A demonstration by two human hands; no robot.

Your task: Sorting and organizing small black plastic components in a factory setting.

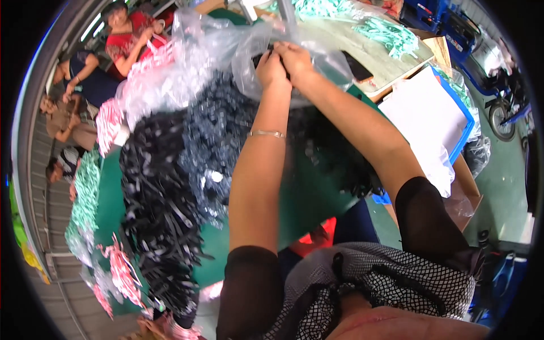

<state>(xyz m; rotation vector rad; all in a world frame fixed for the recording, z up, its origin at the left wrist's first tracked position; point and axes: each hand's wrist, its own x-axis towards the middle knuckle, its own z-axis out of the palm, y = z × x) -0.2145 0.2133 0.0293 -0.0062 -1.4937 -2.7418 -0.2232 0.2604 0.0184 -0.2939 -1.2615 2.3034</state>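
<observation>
Both my arms reach forward over a crumpled clear plastic bag (pixel 245 73). My left hand (pixel 272 71) is closed, with something dark at its fingers. Pressed close beside it, my right hand (pixel 294 59) has its fingers curled, and what they grip is hidden. The bag's film spreads out on both sides of my hands. Nearer to me and to the left lies a heap of shiny dark grey-blue pieces (pixel 212 127). A long pile of black straps (pixel 156 164) runs beside it. More black pieces (pixel 345 153) lie beneath my right forearm.
Piles lie on a green table (pixel 110 192), among them pink bundles (pixel 122 269) and mint-green bundles (pixel 85 187). People (pixel 136 39) sit along the left side. At right are a dark flat object (pixel 358 67), a white sheet (pixel 422 110) on a blue crate (pixel 467 122), and a wheel (pixel 501 120).
</observation>
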